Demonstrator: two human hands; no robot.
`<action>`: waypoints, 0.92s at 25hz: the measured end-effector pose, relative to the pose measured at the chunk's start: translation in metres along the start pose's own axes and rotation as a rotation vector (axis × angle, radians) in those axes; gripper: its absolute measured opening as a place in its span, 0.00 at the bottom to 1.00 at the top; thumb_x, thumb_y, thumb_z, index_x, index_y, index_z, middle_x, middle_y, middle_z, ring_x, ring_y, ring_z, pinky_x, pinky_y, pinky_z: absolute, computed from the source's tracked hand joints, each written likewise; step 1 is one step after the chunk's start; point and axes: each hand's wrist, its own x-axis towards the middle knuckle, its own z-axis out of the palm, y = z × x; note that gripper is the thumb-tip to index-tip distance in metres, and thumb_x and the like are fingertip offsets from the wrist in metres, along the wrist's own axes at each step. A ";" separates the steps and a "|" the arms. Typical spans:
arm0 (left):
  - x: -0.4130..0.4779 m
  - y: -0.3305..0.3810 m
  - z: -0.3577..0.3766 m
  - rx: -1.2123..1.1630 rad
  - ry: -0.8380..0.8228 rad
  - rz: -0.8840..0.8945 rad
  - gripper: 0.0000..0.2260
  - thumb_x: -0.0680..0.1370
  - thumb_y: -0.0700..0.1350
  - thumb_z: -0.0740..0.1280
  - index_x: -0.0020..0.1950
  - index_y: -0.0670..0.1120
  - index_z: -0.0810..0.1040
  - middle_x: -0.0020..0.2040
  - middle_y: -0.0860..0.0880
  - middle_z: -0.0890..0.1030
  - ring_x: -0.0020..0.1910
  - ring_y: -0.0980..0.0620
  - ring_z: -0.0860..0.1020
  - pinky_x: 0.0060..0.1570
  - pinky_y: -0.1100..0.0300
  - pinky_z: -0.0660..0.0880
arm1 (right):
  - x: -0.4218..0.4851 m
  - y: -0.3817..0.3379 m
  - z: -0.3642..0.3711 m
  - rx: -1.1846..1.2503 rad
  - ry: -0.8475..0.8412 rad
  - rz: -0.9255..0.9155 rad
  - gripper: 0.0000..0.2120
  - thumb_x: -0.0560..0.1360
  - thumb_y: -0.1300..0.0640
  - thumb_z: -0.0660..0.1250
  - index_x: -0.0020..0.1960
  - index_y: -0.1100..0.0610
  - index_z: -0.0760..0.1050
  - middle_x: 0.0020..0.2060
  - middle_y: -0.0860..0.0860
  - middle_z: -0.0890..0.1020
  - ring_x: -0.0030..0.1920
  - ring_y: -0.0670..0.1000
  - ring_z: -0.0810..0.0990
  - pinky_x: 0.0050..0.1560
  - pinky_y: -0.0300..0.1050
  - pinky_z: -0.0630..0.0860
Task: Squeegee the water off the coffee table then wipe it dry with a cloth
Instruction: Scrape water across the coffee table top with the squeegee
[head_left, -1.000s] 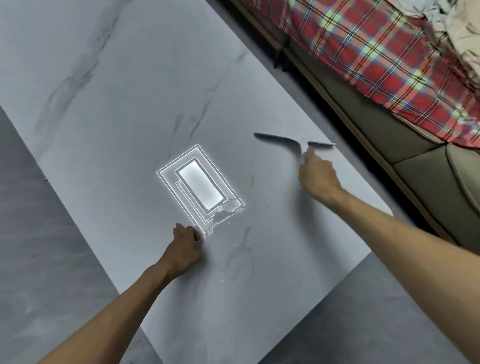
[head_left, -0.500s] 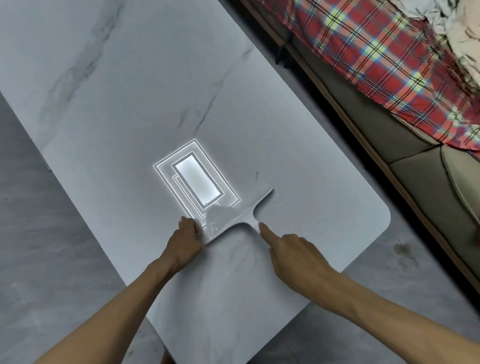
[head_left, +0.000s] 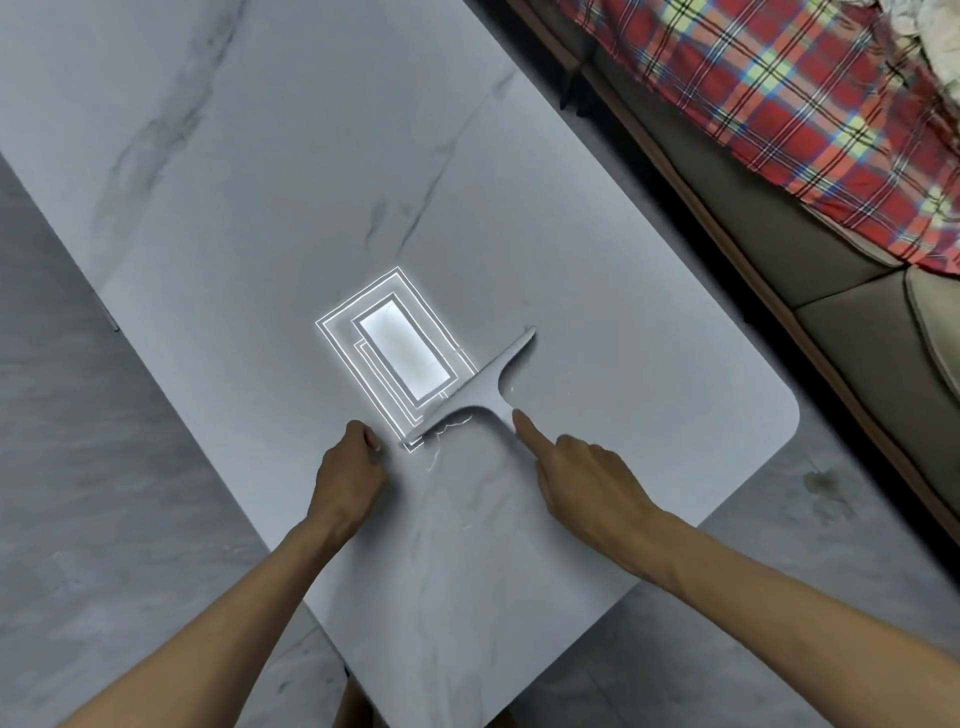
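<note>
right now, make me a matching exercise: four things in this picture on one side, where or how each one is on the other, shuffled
Things:
1. squeegee
2. left hand
3. right hand
4. plaid blanket

States:
A. closed in a fist on the table
B. on the sofa, top right
C. blade down beside the bright light reflection
D. forefinger stretched along the handle

Pairs: 1-C, 2-A, 3-D, 4-B

Your right hand (head_left: 582, 470) hiding most of the squeegee (head_left: 480, 387) handle, left hand's fingers (head_left: 363, 434) curled under so their contact is unclear, surface (head_left: 260, 171) cut off at the far edge, sofa (head_left: 857, 322) cropped at right
</note>
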 end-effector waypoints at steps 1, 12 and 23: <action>0.000 0.004 0.003 0.017 -0.019 0.001 0.12 0.70 0.33 0.57 0.49 0.45 0.69 0.38 0.49 0.74 0.35 0.49 0.71 0.31 0.57 0.66 | -0.012 0.008 0.003 -0.025 -0.019 -0.011 0.32 0.80 0.59 0.53 0.79 0.45 0.43 0.37 0.49 0.67 0.34 0.52 0.68 0.35 0.44 0.61; 0.021 0.073 0.056 0.285 -0.146 0.283 0.08 0.71 0.34 0.57 0.35 0.44 0.61 0.45 0.45 0.67 0.47 0.36 0.73 0.36 0.52 0.68 | 0.060 0.129 -0.082 0.107 0.217 0.288 0.21 0.82 0.53 0.51 0.74 0.49 0.54 0.53 0.62 0.79 0.49 0.65 0.76 0.43 0.50 0.67; 0.033 0.091 0.064 0.406 -0.354 0.089 0.09 0.76 0.38 0.56 0.56 0.41 0.65 0.75 0.28 0.48 0.75 0.30 0.51 0.67 0.45 0.63 | -0.048 0.099 -0.021 0.070 -0.112 0.175 0.31 0.81 0.57 0.53 0.79 0.46 0.42 0.39 0.49 0.72 0.37 0.51 0.72 0.38 0.44 0.68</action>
